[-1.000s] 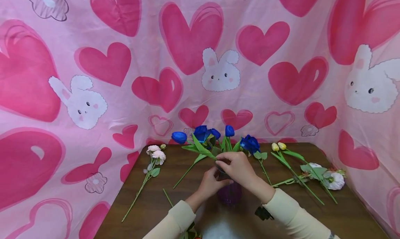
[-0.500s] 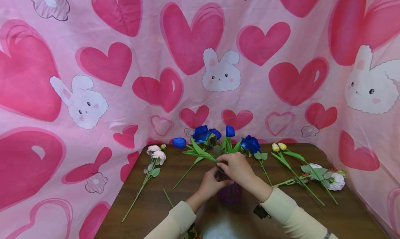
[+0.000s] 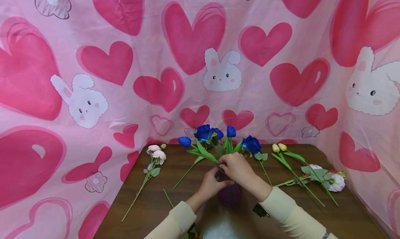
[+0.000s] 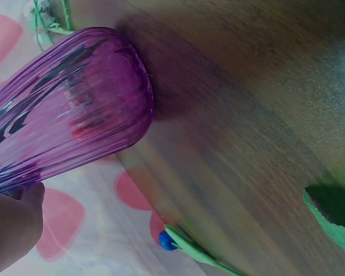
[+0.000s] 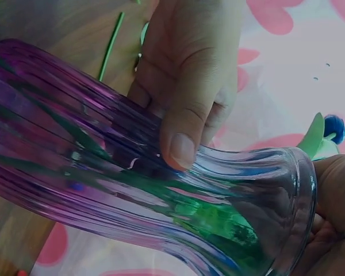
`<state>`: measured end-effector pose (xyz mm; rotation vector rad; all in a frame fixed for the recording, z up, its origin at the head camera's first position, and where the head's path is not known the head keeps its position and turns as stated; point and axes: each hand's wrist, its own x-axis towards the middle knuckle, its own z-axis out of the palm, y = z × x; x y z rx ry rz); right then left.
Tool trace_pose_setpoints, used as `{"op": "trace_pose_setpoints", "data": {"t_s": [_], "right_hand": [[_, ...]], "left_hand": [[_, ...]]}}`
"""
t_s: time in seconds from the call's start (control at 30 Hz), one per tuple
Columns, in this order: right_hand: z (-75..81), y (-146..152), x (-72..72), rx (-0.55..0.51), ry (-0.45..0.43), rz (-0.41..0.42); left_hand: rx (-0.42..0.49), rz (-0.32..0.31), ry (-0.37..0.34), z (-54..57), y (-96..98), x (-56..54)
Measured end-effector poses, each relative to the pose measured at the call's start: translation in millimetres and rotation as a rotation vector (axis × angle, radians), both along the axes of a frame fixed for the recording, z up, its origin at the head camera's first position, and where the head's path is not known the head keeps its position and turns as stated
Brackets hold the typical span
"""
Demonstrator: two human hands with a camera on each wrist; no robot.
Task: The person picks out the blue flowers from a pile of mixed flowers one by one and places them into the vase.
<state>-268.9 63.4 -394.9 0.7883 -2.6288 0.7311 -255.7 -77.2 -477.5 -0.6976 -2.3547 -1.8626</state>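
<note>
A purple, ribbed glass vase point(image 3: 229, 196) stands upright on the table, its neck clearer than its body in the right wrist view. My left hand point(image 3: 212, 185) grips that neck, thumb along the glass. At the mouth, my right hand point(image 3: 235, 166) pinches the stem of a blue tulip point(image 3: 184, 141), which leans out to the left with long green leaves point(image 3: 204, 152). The fingertips partly hide where stem and rim meet. Green stems and leaves show inside through the vase glass point(image 5: 63, 161). Behind the hands are blue roses point(image 3: 203, 132) and another blue tulip point(image 3: 231, 131).
Pale pink flowers point(image 3: 158, 157) lie at the left of the brown table point(image 3: 140, 228). A blue rose point(image 3: 251, 145) lies behind on the right, then yellow tulips point(image 3: 278, 147) and white flowers point(image 3: 336, 181). Heart-printed pink cloth point(image 3: 187, 100) surrounds the table.
The blue tulip at the left has dipped, then shifted right, with its leaves turning along. My right hand has moved slightly right at the vase mouth. The left hand keeps its grip.
</note>
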Motion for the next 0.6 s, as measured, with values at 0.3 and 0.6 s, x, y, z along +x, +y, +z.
{"op": "trace_pose_setpoints", "data": {"t_s": [0.3, 0.6], "right_hand": [[2.0, -0.6, 0.2, 0.022, -0.021, -0.006], [11.0, 2.4, 6.6, -0.014, 0.003, -0.017]], "left_hand": [[-0.009, -0.001, -0.004, -0.7, -0.3, -0.2], [-0.003, 0.000, 0.007, -1.6, 0.1, -1.3]]}}
